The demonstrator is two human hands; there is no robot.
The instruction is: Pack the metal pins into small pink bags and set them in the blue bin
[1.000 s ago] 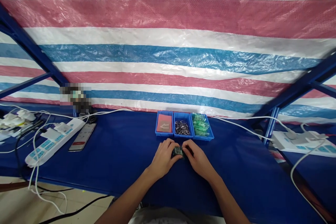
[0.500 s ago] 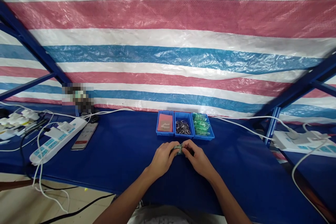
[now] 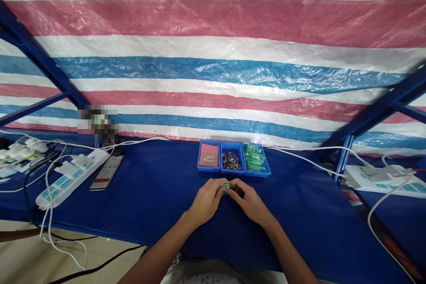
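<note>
In the head view, your work appears to be in the middle: the small green piece (image 3: pixel 226 187) is already between your two hands and is not yet released. How much work is left, this view does not show. Its details are very small and partly covered by your fingers, so I cannot say exactly what it is.

The fingers of your left hand (image 3: pixel 206 199) grasp the piece from its left side, with the thumb on the near side. The fingers of your right hand (image 3: pixel 250 202) pinch it at its right edge. The piece lies between both sets of fingertips, over the blue tabletop (image 3: pixel 149 195), just on the near side of three blue bins. These bins carry pink pads (image 3: pixel 209 151), metal pieces (image 3: pixel 231 162) and green bags (image 3: pixel 254 159).
</note>
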